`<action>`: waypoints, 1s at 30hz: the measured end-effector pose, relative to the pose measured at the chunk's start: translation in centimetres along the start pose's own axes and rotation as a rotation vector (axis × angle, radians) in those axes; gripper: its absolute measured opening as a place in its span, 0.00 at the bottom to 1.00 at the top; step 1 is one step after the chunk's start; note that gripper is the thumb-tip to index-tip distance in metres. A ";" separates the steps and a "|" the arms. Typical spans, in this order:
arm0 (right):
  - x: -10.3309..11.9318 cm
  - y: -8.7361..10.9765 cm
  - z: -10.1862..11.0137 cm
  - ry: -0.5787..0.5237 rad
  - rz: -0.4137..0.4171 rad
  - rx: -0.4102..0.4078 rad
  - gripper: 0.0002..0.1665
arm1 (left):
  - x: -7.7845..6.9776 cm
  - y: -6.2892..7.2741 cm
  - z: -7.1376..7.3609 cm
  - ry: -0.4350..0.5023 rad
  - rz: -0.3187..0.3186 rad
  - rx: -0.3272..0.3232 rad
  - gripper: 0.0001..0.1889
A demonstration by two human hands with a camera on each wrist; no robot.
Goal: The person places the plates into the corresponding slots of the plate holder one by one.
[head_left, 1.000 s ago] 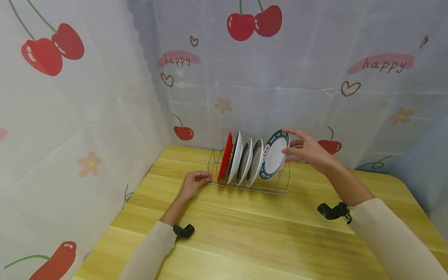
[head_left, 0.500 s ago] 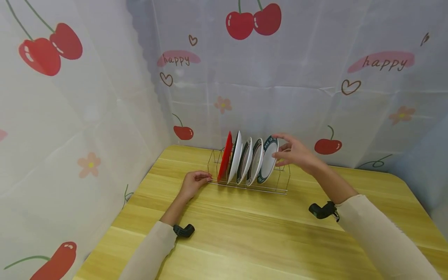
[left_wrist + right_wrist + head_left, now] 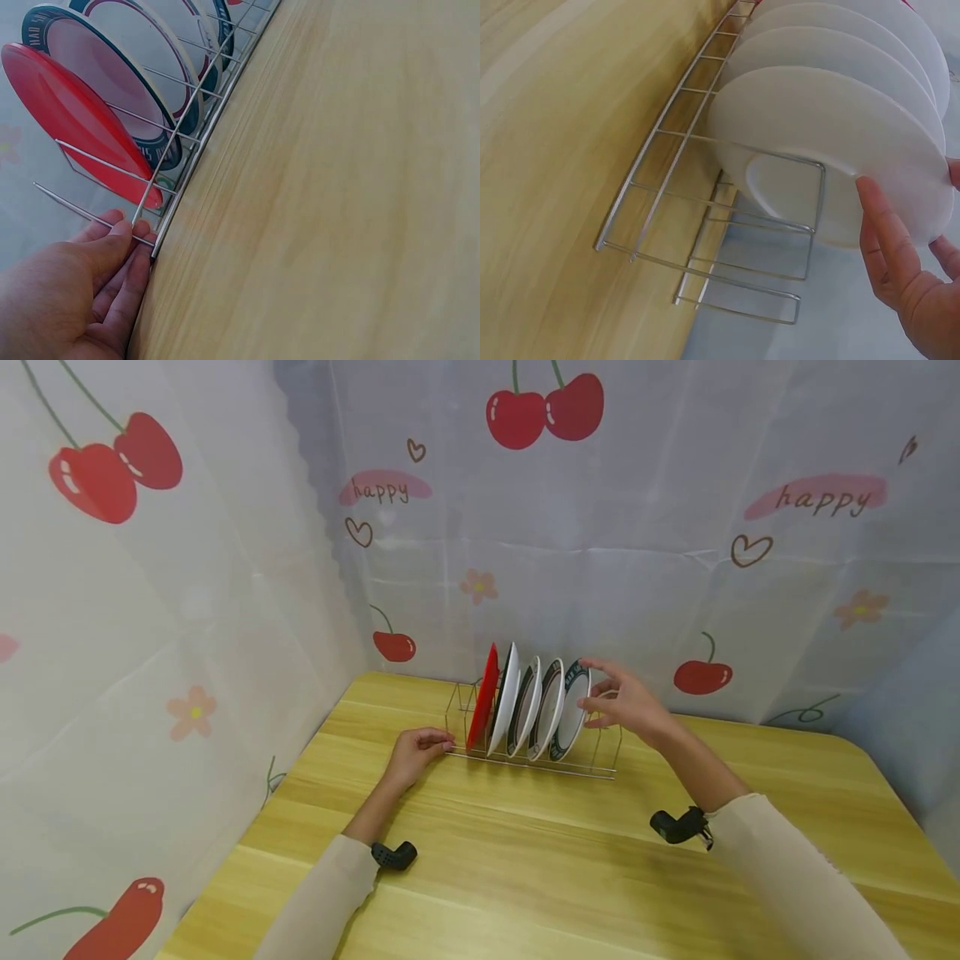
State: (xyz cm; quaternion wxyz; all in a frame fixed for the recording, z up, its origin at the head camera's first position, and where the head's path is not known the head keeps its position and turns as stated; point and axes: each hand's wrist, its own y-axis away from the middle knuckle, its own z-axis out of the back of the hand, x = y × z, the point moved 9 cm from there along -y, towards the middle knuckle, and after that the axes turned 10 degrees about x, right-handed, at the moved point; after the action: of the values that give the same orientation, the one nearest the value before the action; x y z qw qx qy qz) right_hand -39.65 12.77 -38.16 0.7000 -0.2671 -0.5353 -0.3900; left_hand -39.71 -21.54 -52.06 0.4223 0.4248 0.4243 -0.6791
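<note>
A wire dish rack [image 3: 606, 770] stands on the table with a row of plates upright in it. My left hand [image 3: 411, 757] pinches the rack's left end; in the left wrist view its fingers [image 3: 124, 247] close round the end wire. At the row's right end is a white plate with a dark green lettered rim [image 3: 572, 710], leaning in the rack. My right hand [image 3: 626, 703] grips that plate by its right edge, with fingertips on its back [image 3: 870, 191] in the right wrist view. The plate's lower edge sits among the wires.
Left of the held plate stand two dark-rimmed plates [image 3: 547, 710], a white-backed plate [image 3: 506, 702] and a red plate [image 3: 483, 697]. Bare slots [image 3: 727, 210] lie at the rack's right end. A cherry-print curtain [image 3: 645, 593] hangs behind the wooden table [image 3: 525, 860].
My right hand has moved left and down with the green-rimmed plate, which has turned more edge-on and come down into the rack beside the others. The left hand has stayed on the rack.
</note>
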 end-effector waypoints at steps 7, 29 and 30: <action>-0.5 0.1 -0.2 0.008 0.016 -0.020 0.45 | 0.2 0.0 0.1 -0.006 0.002 0.000 0.08; -2.8 6.5 3.4 0.103 0.097 -0.270 0.34 | 0.2 0.0 -0.3 -0.015 0.007 0.003 0.06; -3.4 6.6 3.4 0.119 0.061 -0.257 0.35 | 0.2 0.0 -0.2 -0.016 0.007 0.001 0.06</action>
State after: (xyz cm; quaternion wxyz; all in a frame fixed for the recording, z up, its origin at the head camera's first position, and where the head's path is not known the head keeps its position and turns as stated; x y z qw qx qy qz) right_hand -36.39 19.96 -40.13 0.7020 -0.3472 -0.4301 -0.4490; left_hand -39.73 -21.38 -52.34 0.4278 0.4211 0.4193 -0.6810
